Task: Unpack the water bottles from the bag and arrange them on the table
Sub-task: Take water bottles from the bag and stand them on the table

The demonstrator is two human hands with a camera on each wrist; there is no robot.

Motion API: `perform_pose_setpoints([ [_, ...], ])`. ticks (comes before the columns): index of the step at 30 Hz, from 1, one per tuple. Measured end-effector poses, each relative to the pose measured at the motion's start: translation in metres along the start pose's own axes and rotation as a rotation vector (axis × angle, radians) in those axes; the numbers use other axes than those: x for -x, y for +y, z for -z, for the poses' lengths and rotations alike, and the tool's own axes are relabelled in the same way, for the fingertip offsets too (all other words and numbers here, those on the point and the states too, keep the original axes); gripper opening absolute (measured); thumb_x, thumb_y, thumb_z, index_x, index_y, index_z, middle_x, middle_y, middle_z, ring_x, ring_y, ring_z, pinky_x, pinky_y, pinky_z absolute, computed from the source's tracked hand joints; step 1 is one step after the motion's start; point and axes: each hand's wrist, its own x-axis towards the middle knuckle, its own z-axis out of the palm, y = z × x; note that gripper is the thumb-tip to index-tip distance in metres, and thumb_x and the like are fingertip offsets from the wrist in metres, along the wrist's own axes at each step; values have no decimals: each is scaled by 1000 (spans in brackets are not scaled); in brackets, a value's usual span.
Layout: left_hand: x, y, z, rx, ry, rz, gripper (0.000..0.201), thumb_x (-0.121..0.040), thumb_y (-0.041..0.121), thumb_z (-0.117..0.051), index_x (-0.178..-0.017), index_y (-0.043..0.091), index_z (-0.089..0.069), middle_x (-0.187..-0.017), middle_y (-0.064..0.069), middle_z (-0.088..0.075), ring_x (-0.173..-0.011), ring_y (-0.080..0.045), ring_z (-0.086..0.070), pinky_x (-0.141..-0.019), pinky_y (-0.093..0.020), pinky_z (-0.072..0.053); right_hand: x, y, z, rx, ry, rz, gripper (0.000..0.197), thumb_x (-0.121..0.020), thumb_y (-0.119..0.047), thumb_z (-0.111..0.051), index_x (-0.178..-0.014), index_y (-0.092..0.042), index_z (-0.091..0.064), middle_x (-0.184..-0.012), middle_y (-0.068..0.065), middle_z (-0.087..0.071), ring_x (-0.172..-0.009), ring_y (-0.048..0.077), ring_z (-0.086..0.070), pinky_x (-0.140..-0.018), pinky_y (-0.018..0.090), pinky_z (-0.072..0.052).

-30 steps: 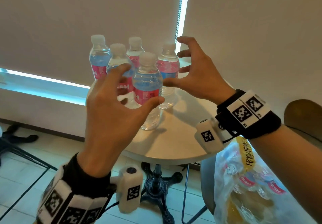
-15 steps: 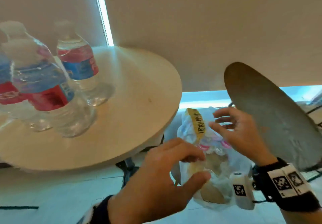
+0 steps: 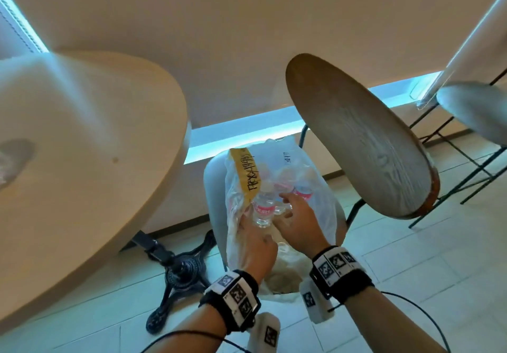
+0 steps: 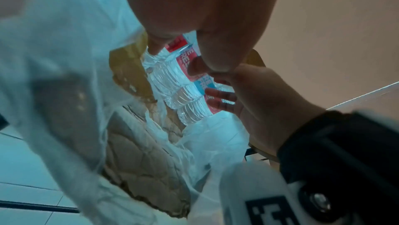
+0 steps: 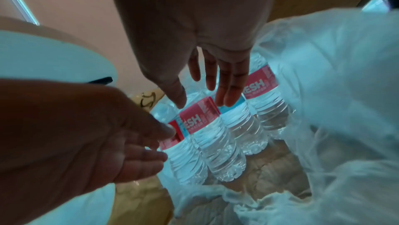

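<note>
A translucent white plastic bag (image 3: 318,188) with a yellow strip sits on a pale chair seat, right of the round table (image 3: 96,160). Inside lie several clear water bottles (image 3: 264,210) with pink and blue labels, side by side (image 5: 200,126). My left hand (image 3: 251,225) reaches in from the left, and its fingertips (image 5: 166,131) touch the leftmost bottle (image 5: 183,157). My right hand (image 3: 285,204) hovers over the middle bottles, its straight fingers (image 5: 228,89) resting on them. Neither hand grips anything. In the left wrist view the bottles (image 4: 177,90) show between both hands.
A wooden chair back (image 3: 356,146) leans close over the bag on the right. The table's black pedestal foot (image 3: 178,273) stands on the tiled floor to the left. Another pale seat (image 3: 474,111) with thin black legs is at far right.
Both hands left the group of bottles standing on the table and came down to the right into the bag. The view swung with them, so those table bottles are out of sight.
</note>
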Motion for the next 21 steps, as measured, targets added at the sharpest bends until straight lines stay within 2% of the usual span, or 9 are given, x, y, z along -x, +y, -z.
perform_pose_setpoints([
  [2,-7,5,-9,22,50,51,58,-82,12,-51,-139,11,-40,-133,-12,-56,-125,-26,-55,-112,-43,-42,-8,1,-8,-7,9,33,64,-82,-24,-69,-141,-28,-45,-138,-4,-55,-123,20,-55,-96,47,-53],
  [3,-12,6,-14,52,82,71,56,-82,7,-53,-137,7,-43,-130,-13,-58,-122,-27,-57,-110,-43,-44,-11,0,-11,4,3,34,68,-83,-28,-71,-144,-30,-41,-144,-3,-50,-129,19,-51,-99,47,-52],
  [5,-20,11,-19,56,106,114,53,-83,7,-57,-135,4,-46,-127,-12,-61,-120,-26,-60,-107,-39,-47,-18,0,-15,42,-5,10,75,-83,-36,-74,-148,-31,-36,-150,1,-44,-134,21,-48,-103,48,-49],
  [9,-29,15,-22,162,196,201,50,-87,5,-66,-134,2,-46,-125,-14,-64,-115,-27,-64,-100,-41,-53,-27,-2,-21,72,25,-7,79,-78,-40,-79,-147,-28,-41,-142,5,-43,-126,23,-53,-100,46,-52],
  [12,-36,15,-16,124,224,209,23,-90,9,-62,-113,10,-61,-102,-6,-71,-91,-21,-70,-83,-37,-60,-30,0,-24,49,47,-8,74,-76,-37,-81,-142,-25,-48,-131,5,-44,-113,23,-59,-94,46,-55],
  [14,-44,8,-18,97,216,223,14,-94,16,-55,-103,14,-66,-93,-2,-71,-84,-18,-70,-77,-32,-58,-31,3,-26,22,73,3,70,-76,-37,-82,-138,-24,-52,-128,5,-46,-112,22,-59,-95,43,-54],
  [18,-46,2,-23,118,181,221,18,-101,20,-51,-93,17,-68,-83,5,-66,-77,-12,-67,-66,-16,-44,-31,9,-28,-71,122,43,66,-71,-34,-86,-130,-24,-58,-123,2,-48,-112,16,-58,-96,36,-55],
  [19,-45,1,-23,123,173,208,18,-101,19,-52,-93,16,-68,-84,6,-65,-76,-10,-64,-66,-15,-42,-29,12,-29,-113,134,52,66,-69,-33,-87,-128,-24,-59,-121,1,-49,-110,15,-58,-94,37,-56],
  [21,-41,1,-21,184,164,165,18,-102,21,-53,-94,16,-68,-86,6,-67,-76,-6,-62,-71,-20,-45,-25,20,-30,-176,157,69,64,-67,-32,-86,-126,-27,-59,-118,-3,-52,-108,15,-59,-89,40,-58],
])
